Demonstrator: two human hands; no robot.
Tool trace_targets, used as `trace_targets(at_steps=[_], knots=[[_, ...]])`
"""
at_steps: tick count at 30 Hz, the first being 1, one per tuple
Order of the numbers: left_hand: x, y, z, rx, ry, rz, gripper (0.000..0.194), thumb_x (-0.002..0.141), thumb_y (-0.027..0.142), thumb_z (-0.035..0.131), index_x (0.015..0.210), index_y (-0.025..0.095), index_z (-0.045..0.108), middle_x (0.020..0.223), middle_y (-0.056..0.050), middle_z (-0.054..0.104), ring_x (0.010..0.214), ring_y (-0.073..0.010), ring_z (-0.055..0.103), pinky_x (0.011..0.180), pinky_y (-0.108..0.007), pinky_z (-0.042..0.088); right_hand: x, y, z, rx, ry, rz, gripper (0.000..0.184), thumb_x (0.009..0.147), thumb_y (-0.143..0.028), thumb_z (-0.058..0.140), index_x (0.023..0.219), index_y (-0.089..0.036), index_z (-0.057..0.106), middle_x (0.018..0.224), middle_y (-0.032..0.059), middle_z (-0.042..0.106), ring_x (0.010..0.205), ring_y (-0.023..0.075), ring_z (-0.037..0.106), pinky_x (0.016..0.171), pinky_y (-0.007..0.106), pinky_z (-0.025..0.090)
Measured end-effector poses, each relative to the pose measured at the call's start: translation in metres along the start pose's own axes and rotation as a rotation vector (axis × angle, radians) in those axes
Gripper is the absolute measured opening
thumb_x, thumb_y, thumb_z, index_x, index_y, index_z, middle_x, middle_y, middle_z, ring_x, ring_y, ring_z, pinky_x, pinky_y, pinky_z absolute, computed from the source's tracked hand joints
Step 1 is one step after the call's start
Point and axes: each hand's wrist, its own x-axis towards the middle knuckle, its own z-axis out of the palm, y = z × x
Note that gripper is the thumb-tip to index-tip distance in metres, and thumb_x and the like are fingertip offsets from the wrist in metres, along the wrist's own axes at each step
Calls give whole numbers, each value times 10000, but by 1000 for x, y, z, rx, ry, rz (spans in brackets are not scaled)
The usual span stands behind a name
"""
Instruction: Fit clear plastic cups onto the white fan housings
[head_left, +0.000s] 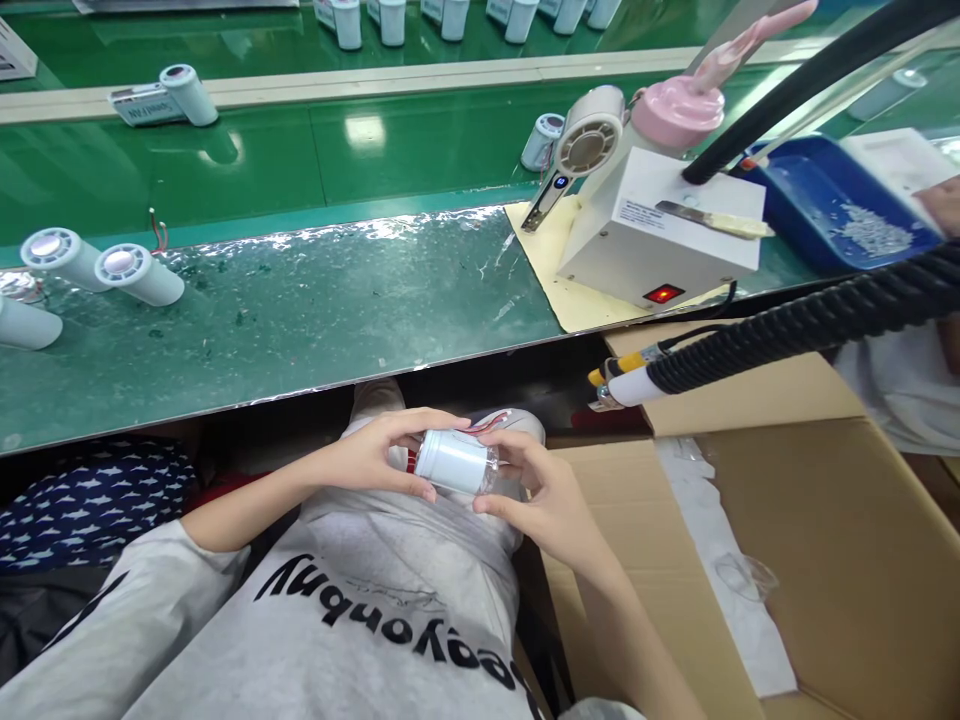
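Observation:
Above my lap I hold a light-blue cylindrical fan head [452, 462] on its side. My left hand [390, 455] is closed on its left end, thumb below and fingers above. Around the right end, which has a clear rim, my right hand [536, 485] is closed with thumb and fingers. Thin red wires [491, 422] stick out behind the fan head. On the bench to the left stand similar fan heads, one [140, 275] with its grille facing up, another [60, 258] beside it.
A white box machine [667, 225] with a lit red switch sits on the bench edge, a handheld fan [589, 145] leaning by it. A black ribbed hose [810, 325] crosses at right above an open cardboard box [847, 500]. A blue tray [806, 200] holds small white pieces.

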Motion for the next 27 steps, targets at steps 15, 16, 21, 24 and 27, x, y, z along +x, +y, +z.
trace_targets(at_steps=[15, 16, 21, 24, 27], knots=[[-1, 0, 2, -13, 0, -43, 751, 728, 319, 926, 1426, 282, 653, 1461, -125, 647, 1331, -328, 632, 1092, -460, 552, -2, 11, 1, 187, -16, 199, 581, 749, -594, 895, 1156, -262, 646, 1022, 64, 731, 787, 197, 711, 643, 293, 609], [-1, 1, 3, -19, -1, -48, 752, 722, 309, 927, 1423, 282, 656, 1457, -124, 650, 1329, -327, 633, 1095, -462, 552, -2, 13, 1, 182, -14, 197, 580, 754, -604, 885, 1155, -260, 644, 1016, 65, 734, 777, 197, 709, 636, 295, 603], [3, 2, 6, -64, 6, -98, 718, 718, 260, 917, 1392, 255, 670, 1421, -121, 674, 1286, -312, 660, 1091, -448, 555, -3, 20, 7, 155, 12, 148, 575, 792, -647, 836, 1164, -264, 623, 1026, 73, 753, 782, 211, 721, 636, 308, 600], [7, 1, 8, -108, 33, -146, 667, 726, 267, 901, 1352, 224, 674, 1374, -123, 684, 1225, -295, 679, 1040, -410, 574, -13, 23, 6, 108, 141, 103, 518, 855, -638, 779, 1183, -270, 620, 1078, 87, 761, 906, 251, 751, 705, 342, 634], [13, -5, 7, -164, 99, -216, 620, 749, 303, 876, 1317, 203, 649, 1253, -107, 697, 1092, -257, 699, 940, -363, 592, -56, 27, -16, -32, 570, 95, 480, 882, -629, 731, 1173, -267, 611, 1141, 107, 744, 1041, 311, 748, 820, 444, 654]])
